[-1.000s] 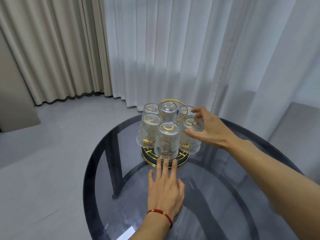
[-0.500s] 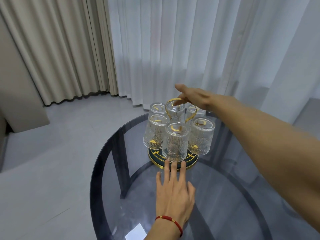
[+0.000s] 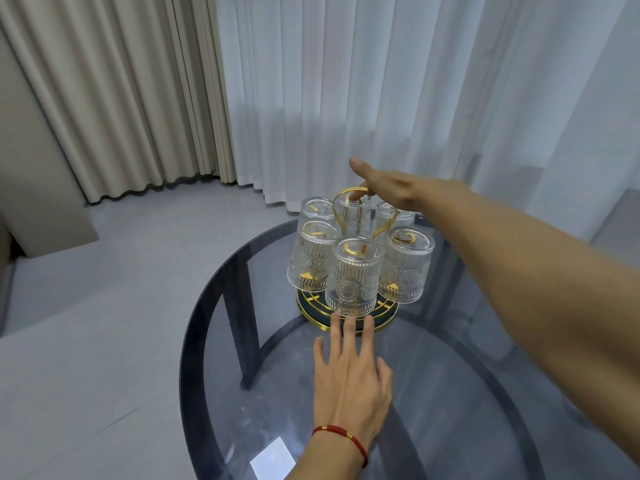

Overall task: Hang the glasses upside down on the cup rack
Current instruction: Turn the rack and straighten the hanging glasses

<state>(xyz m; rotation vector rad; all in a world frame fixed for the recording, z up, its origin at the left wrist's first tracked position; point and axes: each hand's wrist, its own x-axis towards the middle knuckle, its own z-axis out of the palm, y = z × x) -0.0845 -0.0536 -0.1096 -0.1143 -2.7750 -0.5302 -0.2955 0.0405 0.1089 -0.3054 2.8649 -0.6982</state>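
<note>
Six glasses hang inverted on rack. Right hand hooks fingers under gold handle — lift straight, slowly. Left hand flat, open on table — steady base.

— Any writing, label, brand or number to read anywhere here?
— None. The ribbed glasses carry only pressed flower medallions, no letters.
— And the cup rack?
— Plain gold wire and a dark round base; no maker's mark shows.
— What about that pale patch at six o'clock on the glass table?
— That white rectangle is blank, as far as can be told.
— The wrist cord?
— The red bracelet has small gold beads, too small to show any marking.
</note>
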